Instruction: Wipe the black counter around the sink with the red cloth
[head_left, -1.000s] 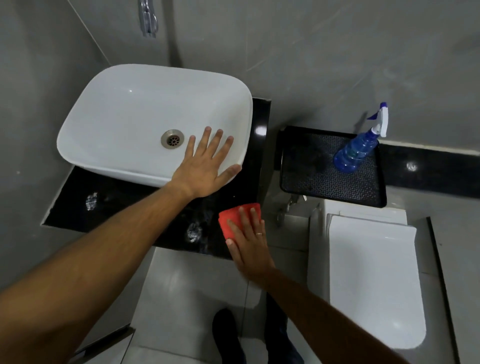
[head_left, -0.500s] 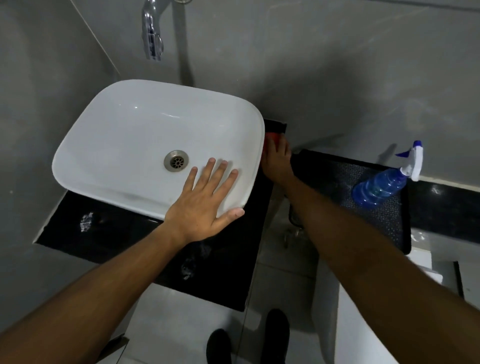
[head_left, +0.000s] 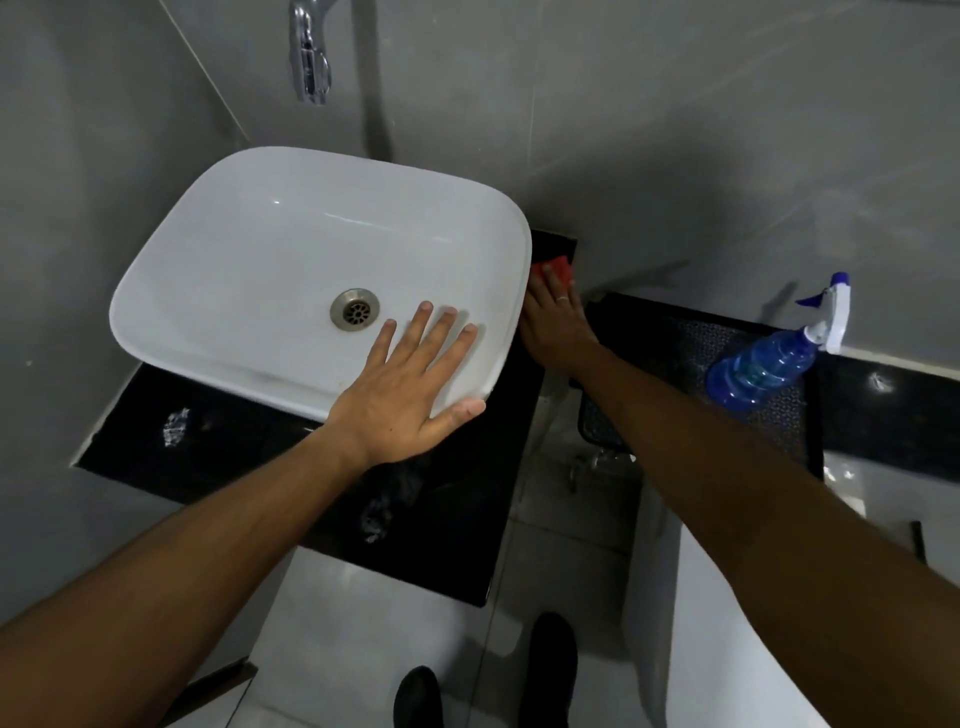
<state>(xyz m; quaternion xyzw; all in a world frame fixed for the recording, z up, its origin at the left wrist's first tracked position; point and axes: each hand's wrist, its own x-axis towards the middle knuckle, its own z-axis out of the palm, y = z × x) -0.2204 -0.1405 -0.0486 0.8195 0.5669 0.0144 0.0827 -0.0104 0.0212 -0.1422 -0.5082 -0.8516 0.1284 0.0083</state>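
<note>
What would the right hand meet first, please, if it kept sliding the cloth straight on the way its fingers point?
Most likely the grey wall. The right hand presses the red cloth on the black counter beside the sink, and only a short strip remains ahead. Depth is unclear.

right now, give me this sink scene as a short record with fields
left hand: flat on the front right rim of the white sink, fingers spread
right hand: pressing the red cloth on the black counter strip right of the sink, near the wall
spray bottle: blue, on the black tray, untouched
counter front: pale smears visible
</note>
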